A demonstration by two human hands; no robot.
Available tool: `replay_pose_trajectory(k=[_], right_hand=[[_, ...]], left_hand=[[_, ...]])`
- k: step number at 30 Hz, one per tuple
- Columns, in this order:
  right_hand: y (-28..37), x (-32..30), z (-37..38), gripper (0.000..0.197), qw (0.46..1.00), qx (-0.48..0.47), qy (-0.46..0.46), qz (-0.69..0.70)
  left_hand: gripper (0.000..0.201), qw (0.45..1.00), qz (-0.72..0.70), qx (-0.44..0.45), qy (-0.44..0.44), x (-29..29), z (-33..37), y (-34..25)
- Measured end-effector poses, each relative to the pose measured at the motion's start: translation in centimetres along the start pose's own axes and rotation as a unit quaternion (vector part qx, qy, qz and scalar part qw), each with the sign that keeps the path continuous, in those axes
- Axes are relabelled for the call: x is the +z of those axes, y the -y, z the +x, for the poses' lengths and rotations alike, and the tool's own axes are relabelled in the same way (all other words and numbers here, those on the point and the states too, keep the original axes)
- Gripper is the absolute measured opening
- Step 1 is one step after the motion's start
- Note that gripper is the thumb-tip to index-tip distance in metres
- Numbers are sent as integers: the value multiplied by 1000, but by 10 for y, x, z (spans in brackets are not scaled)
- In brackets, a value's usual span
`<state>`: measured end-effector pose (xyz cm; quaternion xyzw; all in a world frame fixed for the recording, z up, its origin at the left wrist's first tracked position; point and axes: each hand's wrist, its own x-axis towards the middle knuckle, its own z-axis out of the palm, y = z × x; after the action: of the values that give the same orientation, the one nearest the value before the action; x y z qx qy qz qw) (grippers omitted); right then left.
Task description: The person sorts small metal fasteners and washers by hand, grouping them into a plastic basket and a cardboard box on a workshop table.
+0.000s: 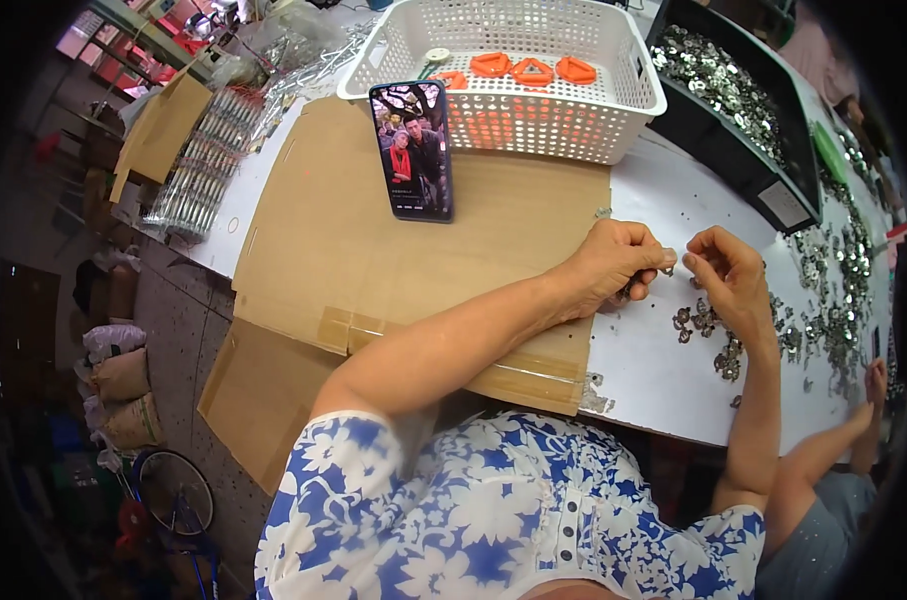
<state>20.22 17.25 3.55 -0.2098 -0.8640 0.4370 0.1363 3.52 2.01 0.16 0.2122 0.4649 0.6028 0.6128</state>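
Above the white tabletop [653, 385], just right of the cardboard edge, my two hands face each other a small gap apart. My left hand [623, 260] is closed, thumb and forefinger pinching a small metal piece [669, 269]; something dark shows under its curled fingers. My right hand [730, 278] is closed too, its thumb and fingertips pressed together; whatever lies in that pinch is too small to make out. Beneath and beside the right hand lie several small dark metal pieces [700, 318]. Shinier metal pieces [823, 290] spread along the table's right side.
A flattened cardboard sheet [313, 230] covers the table's left part. On it a phone [413, 150] leans against a white perforated basket [543, 125] holding orange pieces [531, 72]. A black bin [748, 150] of metal parts stands far right. Another person's hand [875, 385] rests at the right edge.
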Motion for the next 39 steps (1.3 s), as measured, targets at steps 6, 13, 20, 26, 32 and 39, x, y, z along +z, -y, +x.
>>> replay_pose_trajectory(k=[6, 13, 20, 26, 32, 39], right_hand=[[-18, -14, 3, 16, 983, -48, -22, -174], [-37, -22, 2, 13, 987, -47, -8, -155], [-51, -13, 10, 14, 991, -59, -2, -117], [-33, -12, 6, 16, 987, -51, -15, -149], [-11, -2, 10, 22, 993, -37, -11, -113], [-18, -5, 9, 19, 994, -15, 12, -104]], left_hand=[[23, 999, 29, 15, -21, 6, 3, 5], [23, 997, 82, 10, -7, 43, 15, -8], [33, 908, 311, 279, -48, 94, 99, -122], [63, 678, 596, 335, -269, 100, 238, -177], [63, 635, 623, 320, -325, 71, 263, -141], [29, 659, 438, 584, -180, 66, 164, -57]])
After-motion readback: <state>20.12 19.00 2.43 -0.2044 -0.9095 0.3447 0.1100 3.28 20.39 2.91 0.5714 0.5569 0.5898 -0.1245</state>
